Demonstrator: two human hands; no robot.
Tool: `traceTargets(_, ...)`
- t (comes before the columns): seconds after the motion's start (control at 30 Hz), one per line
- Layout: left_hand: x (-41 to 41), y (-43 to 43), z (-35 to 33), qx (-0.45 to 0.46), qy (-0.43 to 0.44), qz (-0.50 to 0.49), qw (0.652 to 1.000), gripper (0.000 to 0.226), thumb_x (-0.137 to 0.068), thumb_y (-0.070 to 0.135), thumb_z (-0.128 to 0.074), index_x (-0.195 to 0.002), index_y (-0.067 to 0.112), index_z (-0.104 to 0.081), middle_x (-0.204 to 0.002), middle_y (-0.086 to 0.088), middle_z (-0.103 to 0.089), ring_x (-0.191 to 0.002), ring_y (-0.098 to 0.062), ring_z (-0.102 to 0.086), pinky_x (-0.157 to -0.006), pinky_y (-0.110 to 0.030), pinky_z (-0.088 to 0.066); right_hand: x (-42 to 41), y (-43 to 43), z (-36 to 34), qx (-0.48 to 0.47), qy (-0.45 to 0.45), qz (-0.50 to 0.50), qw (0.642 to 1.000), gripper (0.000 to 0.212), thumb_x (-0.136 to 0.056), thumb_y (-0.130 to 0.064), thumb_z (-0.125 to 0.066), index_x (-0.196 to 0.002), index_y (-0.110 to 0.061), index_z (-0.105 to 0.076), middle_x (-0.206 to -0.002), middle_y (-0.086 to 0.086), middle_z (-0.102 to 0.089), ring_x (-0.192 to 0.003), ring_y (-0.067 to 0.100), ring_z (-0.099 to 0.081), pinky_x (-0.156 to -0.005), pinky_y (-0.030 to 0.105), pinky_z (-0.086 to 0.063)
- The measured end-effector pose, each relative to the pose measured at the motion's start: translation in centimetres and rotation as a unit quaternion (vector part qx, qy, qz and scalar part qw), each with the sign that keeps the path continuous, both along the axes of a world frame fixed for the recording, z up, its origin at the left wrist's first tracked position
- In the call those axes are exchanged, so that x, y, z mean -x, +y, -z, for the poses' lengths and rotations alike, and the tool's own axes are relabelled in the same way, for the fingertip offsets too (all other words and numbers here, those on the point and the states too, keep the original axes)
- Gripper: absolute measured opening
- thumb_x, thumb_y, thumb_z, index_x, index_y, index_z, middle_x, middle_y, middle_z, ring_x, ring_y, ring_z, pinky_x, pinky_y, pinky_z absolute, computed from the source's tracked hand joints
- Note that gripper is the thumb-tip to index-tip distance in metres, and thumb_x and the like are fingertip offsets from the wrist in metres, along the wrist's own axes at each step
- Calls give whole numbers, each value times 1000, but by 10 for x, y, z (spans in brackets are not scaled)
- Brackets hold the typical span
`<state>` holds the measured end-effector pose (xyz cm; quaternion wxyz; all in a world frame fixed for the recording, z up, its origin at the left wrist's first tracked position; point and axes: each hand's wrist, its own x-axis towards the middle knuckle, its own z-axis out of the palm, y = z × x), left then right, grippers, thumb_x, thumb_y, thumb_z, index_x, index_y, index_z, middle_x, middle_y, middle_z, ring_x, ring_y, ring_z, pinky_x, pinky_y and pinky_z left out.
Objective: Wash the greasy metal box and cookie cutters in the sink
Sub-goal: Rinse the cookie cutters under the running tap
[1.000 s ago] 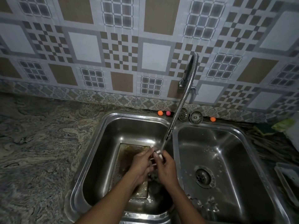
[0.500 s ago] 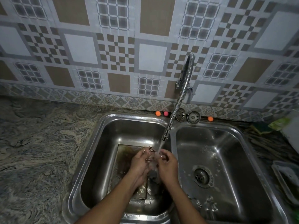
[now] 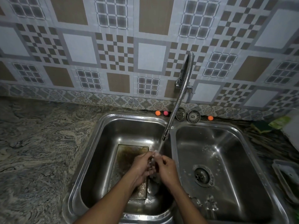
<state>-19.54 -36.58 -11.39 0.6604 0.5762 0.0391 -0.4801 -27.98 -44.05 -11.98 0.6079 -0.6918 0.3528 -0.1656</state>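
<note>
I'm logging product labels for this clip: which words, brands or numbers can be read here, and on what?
None can be read.
Green packet at far right: print too blurred to read.
Wall tiles: patterns only, no letters.
Sink, and cookie cutter held by the left hand and right hand: no marks show.

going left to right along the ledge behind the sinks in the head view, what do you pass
orange ball -> pink ball -> drain strainer -> second drain strainer -> second orange ball -> green sponge
</note>
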Motion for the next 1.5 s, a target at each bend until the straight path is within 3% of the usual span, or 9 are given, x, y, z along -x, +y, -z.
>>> traceTargets(0.27,4,5,5,46,-39,25,998,43,-88,7,-68,-127,23,-62,-115,-4,-73,-102,-26,-68,-94,-47,-52,-5,0,3,-69,15,42,997,34,-98,-41,-47,-84,-20,-70,-81,2,-72,-80,21,-69,-72,41,-55)
traceTargets(0.43,2,10,6,73,-38,7,997,50,-86,-7,-62,-125,25,-61,-119,3,-71,-97,-19,-72,-85,-39,-55,-10,0,2,-110,37,24,993,35,-100,-33,-45,-84,-19,-72,-84,17,-72,-73,38,-68,-65,51,-54)
traceTargets(0.53,-2,9,6,74,-32,-27,996,36,-94,5,-54,-125,23,-63,-116,3,-73,-105,-21,-68,-87,-42,-54,-7,3,1,-163,19,-6,986,26,-100,-26,-47,-90,-22,-71,-89,21,-70,-67,33,-58,-57,40,-47)
traceTargets(0.7,-4,11,3,10,-40,13,999,23,-101,21,-53,-116,13,-68,-98,-16,-71,-72,-24,-66,-54,-32,-56,-2,6,-2,-213,-18,3,977,22,-98,-22,-55,-94,-7,-71,-89,21,-72,-70,26,-67,-56,31,-54)
traceTargets(0.83,0,12,8,-8,-47,16,999,22,-100,19,-54,-112,8,-69,-82,-12,-71,-66,-27,-67,-50,-29,-53,-4,2,-9,-230,-48,46,971,17,-100,-19,-51,-102,-2,-56,-85,16,-68,-66,27,-68,-54,36,-57)
traceTargets(1.07,2,6,14,-78,-92,-115,986,15,-86,1,-70,-101,5,-70,-88,-17,-74,-48,-14,-58,-41,-22,-44,-8,2,6,-115,15,55,992,9,-101,-29,-45,-105,-25,-53,-94,20,-67,-59,35,-67,-50,40,-56)
traceTargets(1.2,-1,6,15,-98,-127,-138,977,14,-86,2,-72,-99,2,-73,-87,-16,-75,-52,-15,-59,-45,-22,-49,-3,4,4,-34,18,39,998,5,-97,-16,-54,-96,-17,-59,-68,16,-65,-47,23,-61,-42,26,-45)
traceTargets(1.37,6,2,17,-71,-81,-133,985,34,-77,-7,-76,-107,8,-70,-96,-14,-76,-79,-28,-73,-66,-34,-59,-10,-3,4,14,34,93,995,10,-86,-10,-67,-85,-13,-57,-64,7,-67,-49,19,-62,-47,33,-50)
traceTargets(1.5,6,-3,6,-43,-63,-130,989,32,-72,-17,-73,-99,1,-68,-88,-24,-73,-61,-27,-65,-53,-31,-54,-7,1,11,-45,-5,129,991,18,-87,1,-63,-94,-13,-56,-72,12,-68,-52,21,-64,-48,32,-53)
